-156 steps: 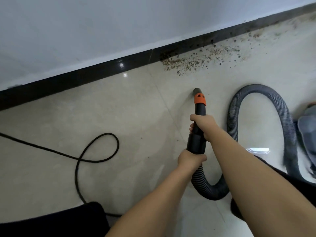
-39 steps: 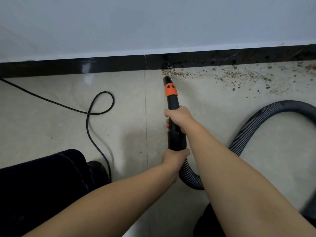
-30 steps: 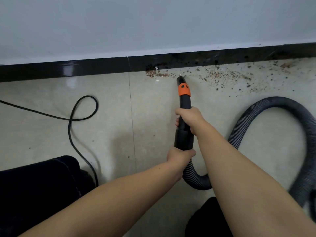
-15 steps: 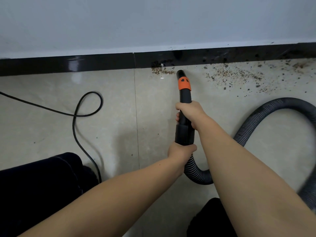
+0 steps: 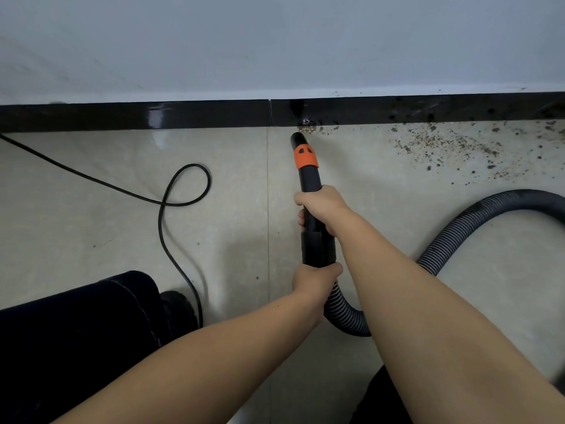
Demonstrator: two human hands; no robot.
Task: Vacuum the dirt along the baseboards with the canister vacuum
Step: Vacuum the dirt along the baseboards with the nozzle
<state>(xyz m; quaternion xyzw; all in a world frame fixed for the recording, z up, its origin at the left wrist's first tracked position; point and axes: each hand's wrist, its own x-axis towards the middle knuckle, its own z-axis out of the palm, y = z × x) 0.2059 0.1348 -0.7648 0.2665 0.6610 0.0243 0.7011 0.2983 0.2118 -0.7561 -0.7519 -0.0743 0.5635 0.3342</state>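
The right hand (image 5: pixel 321 206) is wrapped around the black nozzle tube (image 5: pixel 312 179) about midway along its length, fingers curled under it and the back of the hand facing up. The left hand (image 5: pixel 315 280) grips the same tube at its lower end, right where the rigid part meets the ribbed hose (image 5: pixel 345 313). Both arms reach forward from the bottom of the view, the right forearm crossing over the hose.

Beyond the right hand the tube runs on toward the wall, carrying an orange collar (image 5: pixel 305 157) with 2 dark slots, then a short black tip (image 5: pixel 296 138). The tip sits just short of the black baseboard (image 5: pixel 183 116), close to a small clump of dirt (image 5: pixel 307 128) at the foot of the board; whether it touches the crumbs cannot be told. A wider scatter of brown and dark crumbs (image 5: pixel 443 145) lies on the pale floor tiles (image 5: pixel 91 240) to the right of the tip, along the baseboard, with specks on the board itself there.

From the left hand the hose loops down, then rises and arcs away to the right edge. To the left of the hands a thin black power cord (image 5: pixel 183 191) makes 1 loop on the tiles. A dark trouser leg (image 5: pixel 76 332) fills the lower left corner. Above the baseboard stands a pale grey wall (image 5: pixel 275 41).
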